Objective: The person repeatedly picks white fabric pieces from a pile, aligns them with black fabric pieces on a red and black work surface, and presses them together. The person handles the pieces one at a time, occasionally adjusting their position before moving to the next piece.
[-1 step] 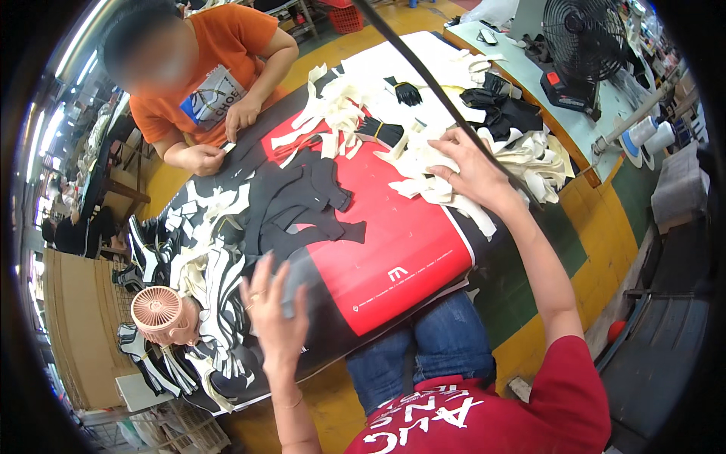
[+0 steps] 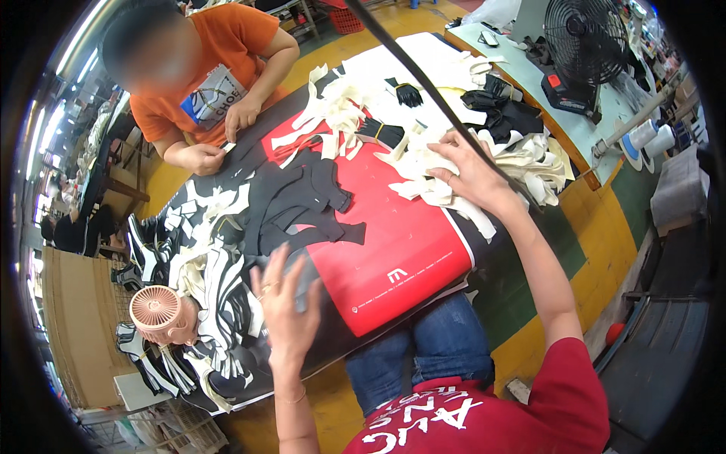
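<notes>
taking the middle of the red sheet (image 2: 401,250) as the clock's centre, the cream strips (image 2: 423,185) lie in a loose, tangled heap at one o'clock, and the right hand (image 2: 470,172) rests over them with its fingers bent and held fairly near one another; the fingertips run in among the cloth, so i cannot tell whether they pinch a strip. the left hand (image 2: 289,310) is at eight o'clock, fingers spread and seemingly empty, just beside the black-and-white strips (image 2: 227,299). as for what looks done, two dark bundles (image 2: 382,132) (image 2: 407,92) beyond the cream heap, around twelve o'clock, appear banded in yellow. what looks undone is greater: the cream heap is in no neat order, and the flat dark pieces (image 2: 299,200) at ten o'clock overlap loosely. further out at ten o'clock, a co-worker (image 2: 242,45) holds a small pale piece (image 2: 228,147) in both hands. overall, i judge the pieces to be only partly gathered.
</notes>
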Motion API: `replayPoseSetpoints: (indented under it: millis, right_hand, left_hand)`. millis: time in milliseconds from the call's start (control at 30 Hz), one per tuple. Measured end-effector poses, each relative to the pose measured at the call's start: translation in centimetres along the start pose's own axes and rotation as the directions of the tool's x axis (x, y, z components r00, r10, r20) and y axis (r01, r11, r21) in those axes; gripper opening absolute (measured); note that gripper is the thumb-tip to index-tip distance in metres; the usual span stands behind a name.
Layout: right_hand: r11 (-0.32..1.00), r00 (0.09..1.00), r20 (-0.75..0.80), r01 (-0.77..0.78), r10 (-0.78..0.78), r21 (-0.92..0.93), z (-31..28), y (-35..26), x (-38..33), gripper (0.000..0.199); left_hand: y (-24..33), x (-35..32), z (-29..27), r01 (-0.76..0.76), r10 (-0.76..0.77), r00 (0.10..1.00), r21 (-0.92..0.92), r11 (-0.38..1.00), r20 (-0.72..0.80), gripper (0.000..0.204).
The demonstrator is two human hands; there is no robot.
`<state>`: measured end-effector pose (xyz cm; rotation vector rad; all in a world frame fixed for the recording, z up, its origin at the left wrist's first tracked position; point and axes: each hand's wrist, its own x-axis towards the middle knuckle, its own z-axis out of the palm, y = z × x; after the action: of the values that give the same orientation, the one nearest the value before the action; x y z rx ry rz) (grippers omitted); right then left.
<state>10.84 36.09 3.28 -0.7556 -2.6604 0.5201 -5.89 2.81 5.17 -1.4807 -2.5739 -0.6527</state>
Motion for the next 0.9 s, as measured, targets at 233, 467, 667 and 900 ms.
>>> replayPoseSetpoints:
  millis: [233, 467, 667, 900]
  right_hand:
    - [0.994, 0.984, -0.161, 0.088, -0.076, 0.065, 1.0, 0.9, -0.6, 0.046]
    - [0.984, 0.994, -0.11, 0.033, -0.014, 0.174, 1.4, 1.0, -0.7, 0.028]
    - [0.967, 0.978, -0.2, 0.11, -0.064, 0.23, 1.2, 0.9, -1.1, 0.017]
    - [0.866, 0.982, -0.158, -0.013, 0.105, 0.499, 0.5, 4.8, -1.8, 0.027]
  left_hand:
    - [6.7, 9.4, 6.1, -0.308, 0.344, 0.937, -0.33, 0.892, 0.056, 0.044]
    - [9.2, 14.4, 12.7, -0.318, 0.371, 0.911, -0.268, 0.91, 0.179, 0.047]
    - [9.6, 13.5, 14.2, -0.254, 0.291, 0.953, -0.303, 0.918, 0.081, 0.054]
    - [10.1, 13.6, 15.8, -0.341, 0.358, 0.912, -0.116, 0.933, 0.199, 0.059]
